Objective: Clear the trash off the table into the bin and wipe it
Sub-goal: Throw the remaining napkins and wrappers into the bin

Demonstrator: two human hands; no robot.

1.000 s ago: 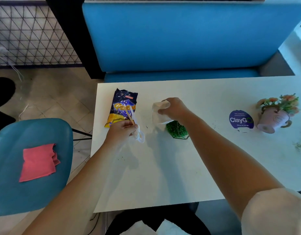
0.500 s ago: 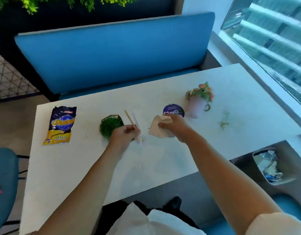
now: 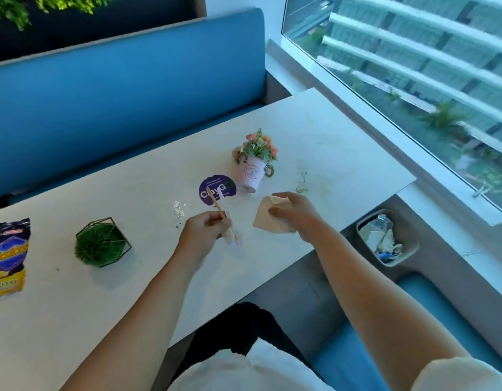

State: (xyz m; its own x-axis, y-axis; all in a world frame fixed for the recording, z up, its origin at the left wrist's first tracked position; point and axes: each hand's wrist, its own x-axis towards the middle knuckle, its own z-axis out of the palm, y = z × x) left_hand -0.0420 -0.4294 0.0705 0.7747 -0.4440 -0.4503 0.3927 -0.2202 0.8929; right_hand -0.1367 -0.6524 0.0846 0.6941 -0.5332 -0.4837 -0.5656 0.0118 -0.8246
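My left hand [image 3: 204, 230] grips a wooden stick [image 3: 215, 203] together with a clear plastic utensil over the middle of the white table [image 3: 74, 320]. My right hand [image 3: 293, 213] pinches a crumpled beige napkin [image 3: 268, 217] just to its right, near the table's right edge. A grey bin [image 3: 410, 249] with trash inside sits on the floor beyond that edge. A blue and yellow snack bag [image 3: 7, 258] lies at the far left. Green crumbs [image 3: 302, 183] and small silvery scraps [image 3: 177, 207] dot the tabletop.
A green moss ball in a wire frame [image 3: 101, 244] stands left of my hands. A pink flower pot [image 3: 254, 165] and a purple round sticker [image 3: 217, 189] sit behind them. A blue bench [image 3: 117, 88] runs along the far side; a window is at right.
The view has swung right, away from the snack bag and toward the bin. Both hands, still holding the stick and the napkin, have travelled right across the table toward its right edge.
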